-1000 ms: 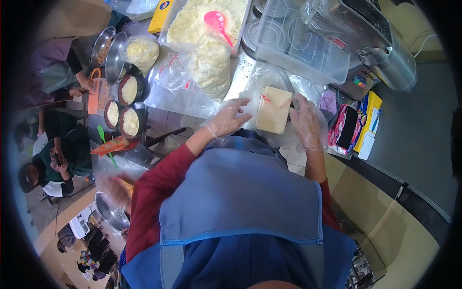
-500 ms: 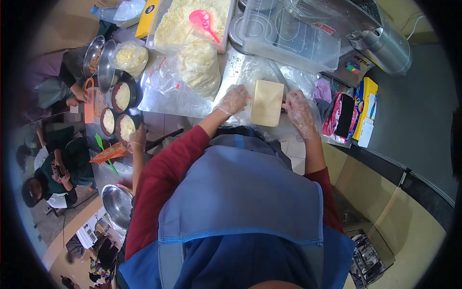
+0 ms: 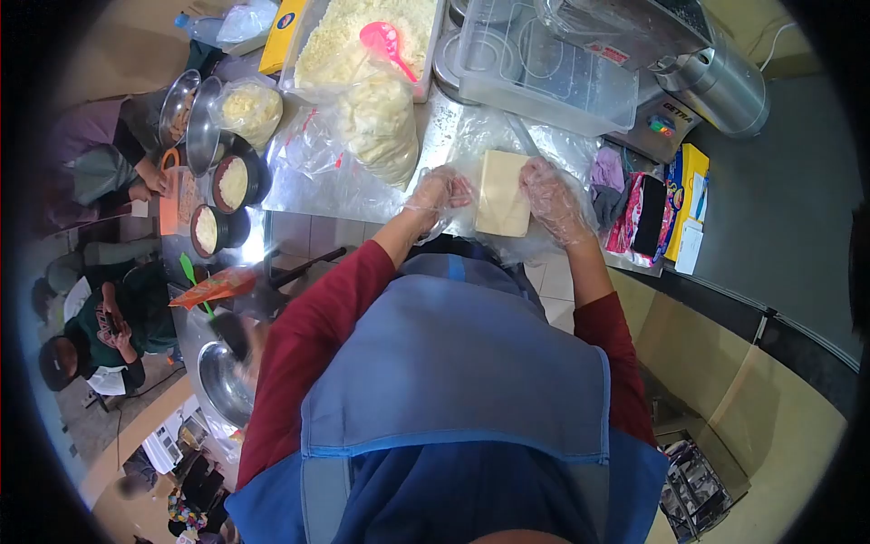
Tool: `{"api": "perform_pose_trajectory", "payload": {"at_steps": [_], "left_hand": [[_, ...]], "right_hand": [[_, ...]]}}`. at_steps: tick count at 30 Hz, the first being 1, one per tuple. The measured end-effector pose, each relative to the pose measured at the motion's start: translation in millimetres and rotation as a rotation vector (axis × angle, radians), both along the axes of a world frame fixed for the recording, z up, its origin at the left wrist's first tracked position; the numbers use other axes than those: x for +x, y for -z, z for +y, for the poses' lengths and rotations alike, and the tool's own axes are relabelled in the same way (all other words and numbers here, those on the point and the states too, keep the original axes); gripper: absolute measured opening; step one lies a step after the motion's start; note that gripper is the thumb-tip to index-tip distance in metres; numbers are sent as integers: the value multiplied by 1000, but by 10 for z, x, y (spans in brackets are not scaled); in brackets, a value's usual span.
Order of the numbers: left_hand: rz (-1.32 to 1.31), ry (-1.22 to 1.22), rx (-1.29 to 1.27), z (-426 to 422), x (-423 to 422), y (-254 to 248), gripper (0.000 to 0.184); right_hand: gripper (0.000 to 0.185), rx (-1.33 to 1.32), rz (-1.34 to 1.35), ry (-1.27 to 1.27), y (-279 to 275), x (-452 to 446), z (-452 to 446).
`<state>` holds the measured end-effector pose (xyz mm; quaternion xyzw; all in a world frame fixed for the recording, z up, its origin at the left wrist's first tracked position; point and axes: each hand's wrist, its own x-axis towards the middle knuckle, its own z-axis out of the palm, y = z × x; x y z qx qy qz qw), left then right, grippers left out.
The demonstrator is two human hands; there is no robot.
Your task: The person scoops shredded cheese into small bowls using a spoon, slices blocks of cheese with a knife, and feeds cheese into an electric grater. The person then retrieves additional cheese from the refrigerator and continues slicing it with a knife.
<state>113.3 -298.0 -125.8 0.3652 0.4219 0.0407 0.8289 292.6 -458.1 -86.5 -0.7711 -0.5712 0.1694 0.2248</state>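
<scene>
Nearby, a tub [image 3: 439, 43] holds pale shreds [image 3: 337, 43] — right hand [image 3: 555, 201] touching a block [image 3: 501, 194], left hand [image 3: 438, 192] beside it, both grips unclear.

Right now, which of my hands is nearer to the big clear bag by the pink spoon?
Left. Your left hand is just off the bag's lower right side; your right hand is farther right, beyond the pale block.

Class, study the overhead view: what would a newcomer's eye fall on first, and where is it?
Probably the pale block, between the gloved left hand and right hand, whose fingers are at its right side. The bright pink scoop also stands out, lying on pale shreds near the picture's top. The wide blue apron fills the lower middle.
</scene>
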Motion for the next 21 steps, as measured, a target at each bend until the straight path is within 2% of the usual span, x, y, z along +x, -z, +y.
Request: {"api": "perform_pose_trajectory", "payload": {"at_steps": [2, 3, 5, 6, 7, 9, 10, 15, 16, 17, 18, 19, 21], "left_hand": [[18, 15, -228, -4, 1, -34, 27], [10, 13, -238, -41, 13, -49, 27], [113, 264, -248, -113, 71, -104, 32], [4, 337, -88, -135, 89, 175, 36], [-4, 335, -97, -110, 105, 165, 36], [-12, 355, 233, -89, 121, 161, 33], [-16, 358, 225, -66, 121, 204, 33], [-105, 463, 1620, 138, 90, 531, 30], [-21, 489, 1453, 144, 144, 623, 34], [-20, 494, 1453, 136, 142, 623, 34], [36, 551, 1500, 143, 132, 595, 34], [95, 603, 1550, 172, 126, 575, 35], [169, 679, 1544, 304, 150, 844, 35]], "right_hand": [[10, -54, 74, 34, -63, -16, -24], [10, -65, 66, 32, -54, -22, -46], [7, 0, 158, 90, -28, -12, -51], [7, -9, 149, 86, -50, -5, -43], [7, -34, 198, 104, -90, -6, -32], [8, -70, 245, 128, -147, -34, -47], [8, -81, 238, 165, -169, -61, -60], [6, -80, 263, 252, -331, -414, -292], [5, -46, 229, 223, -317, -504, -379], [5, -6, 192, 195, -279, -557, -454], [5, 27, 302, 186, 101, -604, -637], [5, 33, 303, 184, 259, -672, -715], [4, 28, 343, 157, 397, -817, -776]]}}
